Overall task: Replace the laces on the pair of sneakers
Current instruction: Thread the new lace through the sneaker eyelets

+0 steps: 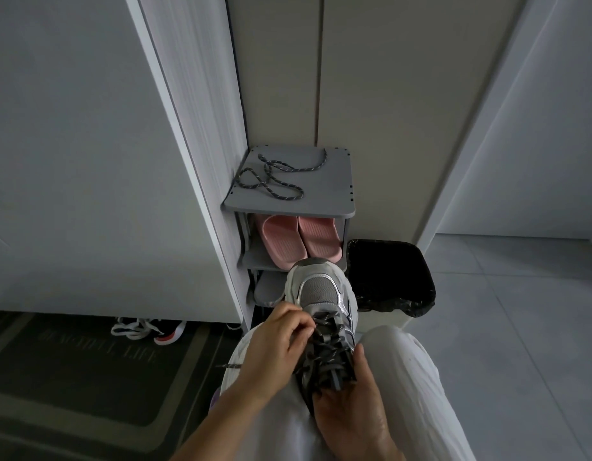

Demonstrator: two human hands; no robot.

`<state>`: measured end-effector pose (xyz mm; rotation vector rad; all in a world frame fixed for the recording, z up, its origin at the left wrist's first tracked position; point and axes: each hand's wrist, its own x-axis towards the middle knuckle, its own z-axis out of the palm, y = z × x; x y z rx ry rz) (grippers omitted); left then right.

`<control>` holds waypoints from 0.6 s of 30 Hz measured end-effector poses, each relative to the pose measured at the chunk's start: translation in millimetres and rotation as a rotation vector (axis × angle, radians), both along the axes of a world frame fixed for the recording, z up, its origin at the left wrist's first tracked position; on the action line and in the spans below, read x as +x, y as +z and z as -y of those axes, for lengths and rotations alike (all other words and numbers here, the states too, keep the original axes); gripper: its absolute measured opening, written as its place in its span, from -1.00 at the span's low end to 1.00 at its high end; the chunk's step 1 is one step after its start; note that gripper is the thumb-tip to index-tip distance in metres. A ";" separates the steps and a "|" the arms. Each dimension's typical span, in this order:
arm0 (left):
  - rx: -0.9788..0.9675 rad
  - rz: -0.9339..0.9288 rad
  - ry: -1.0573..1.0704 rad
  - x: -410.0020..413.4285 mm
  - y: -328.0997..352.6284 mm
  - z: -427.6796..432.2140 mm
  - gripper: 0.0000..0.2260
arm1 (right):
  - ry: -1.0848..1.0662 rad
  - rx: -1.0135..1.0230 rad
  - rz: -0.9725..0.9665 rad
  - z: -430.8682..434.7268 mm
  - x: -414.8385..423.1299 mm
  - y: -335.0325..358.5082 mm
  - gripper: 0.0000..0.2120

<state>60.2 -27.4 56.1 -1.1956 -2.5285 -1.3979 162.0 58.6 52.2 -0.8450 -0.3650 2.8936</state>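
Note:
A grey and white sneaker [318,287] rests on my lap, toe pointing away from me. Dark speckled laces [328,347] run criss-cross up its front. My left hand [281,344] pinches the lace at the lower eyelets on the shoe's left side. My right hand [351,410] grips the heel and tongue end of the sneaker from below, thumb along its right side. One loose lace end [230,366] sticks out to the left under my left wrist. A second dark speckled lace [274,176] lies coiled on top of the grey shoe rack [334,181].
Pink slippers [301,239] sit on the rack's middle shelf, a grey slipper [269,291] below. A bin with a black bag [391,277] stands right of the rack. Another shoe with white laces [148,329] lies under the cabinet on the left, beside a dark doormat [88,377].

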 end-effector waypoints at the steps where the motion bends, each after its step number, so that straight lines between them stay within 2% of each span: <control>1: 0.020 0.031 0.034 1.7 -1.0 -1.3 -0.93 | -0.003 0.000 0.010 -0.6 0.8 -0.1 -0.46; 4: 0.047 0.074 0.068 6.0 -0.3 -3.2 -0.94 | -0.010 -0.002 0.018 -1.4 1.4 1.1 -0.48; 6: -0.004 -0.014 0.010 9.9 4.8 -2.2 -0.93 | -0.007 0.011 0.013 -1.0 2.0 3.6 -0.46; 8: -0.109 -0.176 -0.066 13.5 9.7 -1.7 -0.90 | -0.011 -0.017 -0.021 -1.6 1.5 4.0 -0.19; 10: -0.183 -0.312 -0.085 13.2 9.8 -3.1 -0.87 | -0.020 -0.051 -0.043 -0.3 1.1 2.8 -0.09; 14: -0.195 -0.400 -0.076 6.8 11.3 -6.4 -0.86 | -0.031 -0.029 0.045 -1.6 1.3 5.1 -0.42; 18: -0.168 -0.426 -0.045 8.3 8.4 -0.4 -0.86 | -0.029 -0.022 0.079 -5.1 1.1 9.2 -0.39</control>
